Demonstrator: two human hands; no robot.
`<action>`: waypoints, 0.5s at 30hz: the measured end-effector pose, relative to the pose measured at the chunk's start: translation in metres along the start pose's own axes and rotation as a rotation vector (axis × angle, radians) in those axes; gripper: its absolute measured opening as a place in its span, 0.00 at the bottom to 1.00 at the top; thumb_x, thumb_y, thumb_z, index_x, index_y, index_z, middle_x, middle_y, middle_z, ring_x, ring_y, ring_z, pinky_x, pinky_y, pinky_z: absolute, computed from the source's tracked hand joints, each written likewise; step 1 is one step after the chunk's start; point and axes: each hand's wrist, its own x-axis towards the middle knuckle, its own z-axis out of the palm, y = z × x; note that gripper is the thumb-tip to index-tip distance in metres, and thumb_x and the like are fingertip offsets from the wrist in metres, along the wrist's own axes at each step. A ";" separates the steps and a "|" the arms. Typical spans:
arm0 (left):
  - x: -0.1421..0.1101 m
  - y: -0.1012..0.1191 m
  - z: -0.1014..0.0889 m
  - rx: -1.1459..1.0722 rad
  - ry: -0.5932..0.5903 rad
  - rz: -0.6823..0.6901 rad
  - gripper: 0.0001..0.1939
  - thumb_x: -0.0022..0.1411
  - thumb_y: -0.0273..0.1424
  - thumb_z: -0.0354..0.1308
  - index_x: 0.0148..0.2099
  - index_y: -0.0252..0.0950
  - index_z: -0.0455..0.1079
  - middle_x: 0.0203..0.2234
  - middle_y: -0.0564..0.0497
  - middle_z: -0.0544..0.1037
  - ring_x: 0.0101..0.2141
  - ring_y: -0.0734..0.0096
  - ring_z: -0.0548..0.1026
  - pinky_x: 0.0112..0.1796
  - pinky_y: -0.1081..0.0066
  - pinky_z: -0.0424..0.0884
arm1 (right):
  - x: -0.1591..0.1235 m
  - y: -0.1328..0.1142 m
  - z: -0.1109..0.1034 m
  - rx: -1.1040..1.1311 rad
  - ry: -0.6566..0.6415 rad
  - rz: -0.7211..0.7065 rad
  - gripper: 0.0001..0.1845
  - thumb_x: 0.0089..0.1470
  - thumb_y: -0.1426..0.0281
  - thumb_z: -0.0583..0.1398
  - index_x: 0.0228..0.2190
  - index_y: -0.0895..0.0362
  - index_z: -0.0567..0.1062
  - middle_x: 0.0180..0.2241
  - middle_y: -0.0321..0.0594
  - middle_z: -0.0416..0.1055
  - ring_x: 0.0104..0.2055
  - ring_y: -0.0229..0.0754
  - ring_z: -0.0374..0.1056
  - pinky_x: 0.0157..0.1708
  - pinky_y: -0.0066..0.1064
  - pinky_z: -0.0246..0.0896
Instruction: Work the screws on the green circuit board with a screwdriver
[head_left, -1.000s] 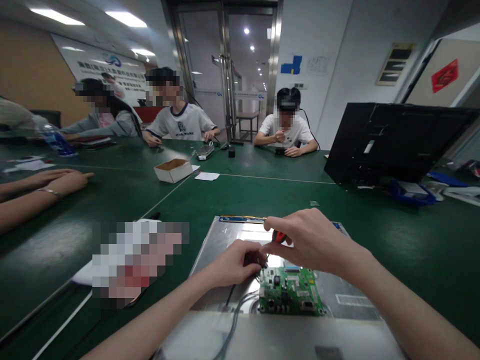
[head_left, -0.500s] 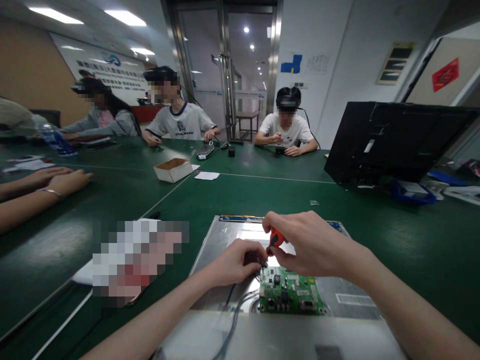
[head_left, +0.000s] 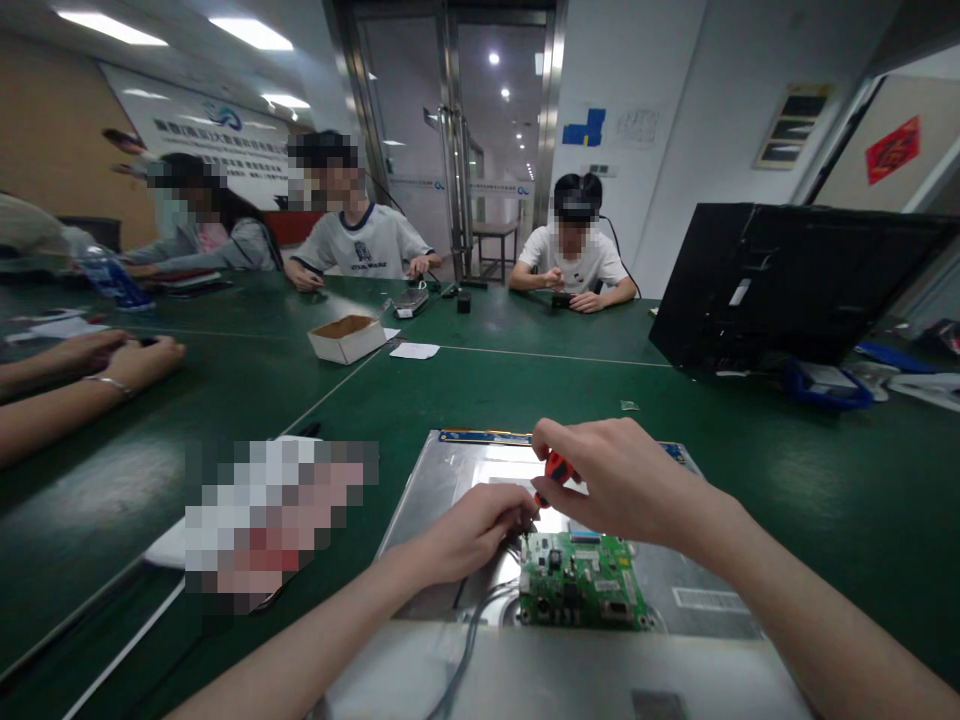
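Observation:
My right hand (head_left: 611, 470) is wrapped round the red and black handle of a screwdriver (head_left: 556, 468), which leans with its lower end toward the upper left corner of a green circuit board (head_left: 581, 580). Close against that lower end are the bent fingers of my left hand (head_left: 487, 520); whatever they pinch, if anything, is hidden. The board lies on the silver metal back of a flat display panel (head_left: 420, 490). A grey cable (head_left: 472, 640) runs from the board's left side toward me.
Left of the panel lies a blurred-out pale item (head_left: 165, 545). Farther off are an open carton (head_left: 346, 340), a white paper (head_left: 414, 351) and a black monitor (head_left: 795, 280). A co-worker's hands (head_left: 127, 362) rest at left; several people sit across the green table (head_left: 525, 385).
The screwdriver and my right hand have shifted slightly right. My left fingers have curled closer together by the screwdriver's lower end. The board has stayed in place.

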 end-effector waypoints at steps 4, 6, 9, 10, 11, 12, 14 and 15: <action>-0.002 -0.003 0.002 0.069 -0.020 -0.029 0.13 0.59 0.18 0.42 0.38 0.35 0.65 0.31 0.51 0.73 0.32 0.69 0.67 0.34 0.71 0.64 | -0.002 -0.001 -0.001 0.022 -0.004 -0.047 0.08 0.52 0.73 0.57 0.37 0.56 0.66 0.31 0.34 0.73 0.27 0.36 0.64 0.24 0.28 0.45; -0.002 -0.005 0.003 0.096 -0.028 -0.017 0.13 0.57 0.18 0.43 0.38 0.36 0.65 0.32 0.51 0.73 0.32 0.68 0.67 0.34 0.71 0.64 | -0.003 0.000 -0.002 0.010 0.003 -0.088 0.08 0.52 0.74 0.57 0.37 0.55 0.66 0.33 0.34 0.72 0.27 0.35 0.62 0.24 0.28 0.44; -0.002 -0.006 0.004 0.140 -0.013 0.032 0.17 0.52 0.17 0.45 0.41 0.36 0.65 0.34 0.50 0.73 0.34 0.66 0.68 0.35 0.69 0.64 | -0.002 0.001 -0.002 -0.016 0.008 -0.108 0.03 0.57 0.68 0.58 0.34 0.54 0.68 0.31 0.34 0.72 0.26 0.34 0.61 0.24 0.28 0.42; -0.002 -0.005 0.004 0.151 -0.007 0.047 0.18 0.50 0.16 0.45 0.42 0.36 0.65 0.35 0.50 0.73 0.35 0.66 0.68 0.36 0.68 0.64 | -0.002 0.001 -0.002 -0.024 0.008 -0.103 0.05 0.58 0.66 0.57 0.33 0.54 0.69 0.30 0.34 0.71 0.26 0.34 0.60 0.23 0.28 0.41; -0.002 -0.005 0.005 0.156 -0.006 0.057 0.19 0.50 0.16 0.45 0.42 0.37 0.65 0.36 0.49 0.73 0.35 0.65 0.69 0.37 0.68 0.64 | -0.001 0.002 -0.002 -0.034 0.007 -0.098 0.08 0.59 0.63 0.57 0.32 0.55 0.70 0.29 0.34 0.71 0.25 0.34 0.59 0.23 0.28 0.41; -0.002 -0.005 0.005 0.159 -0.010 0.060 0.19 0.49 0.16 0.45 0.42 0.37 0.65 0.37 0.49 0.73 0.36 0.65 0.69 0.37 0.68 0.64 | 0.000 0.002 -0.001 -0.045 0.009 -0.090 0.10 0.59 0.62 0.57 0.31 0.55 0.70 0.28 0.34 0.71 0.24 0.34 0.59 0.23 0.29 0.40; -0.002 -0.006 0.006 0.164 -0.025 0.054 0.19 0.49 0.15 0.46 0.41 0.37 0.65 0.37 0.49 0.73 0.36 0.65 0.69 0.38 0.67 0.65 | 0.001 0.003 0.000 -0.059 0.016 -0.078 0.09 0.59 0.64 0.56 0.30 0.56 0.70 0.27 0.34 0.71 0.24 0.33 0.59 0.23 0.29 0.40; -0.003 -0.007 0.007 0.170 -0.033 0.049 0.18 0.49 0.15 0.46 0.40 0.37 0.65 0.37 0.49 0.73 0.37 0.64 0.69 0.38 0.67 0.65 | 0.001 0.003 0.000 -0.055 0.018 -0.075 0.07 0.58 0.67 0.57 0.30 0.56 0.70 0.27 0.35 0.71 0.24 0.33 0.59 0.23 0.29 0.40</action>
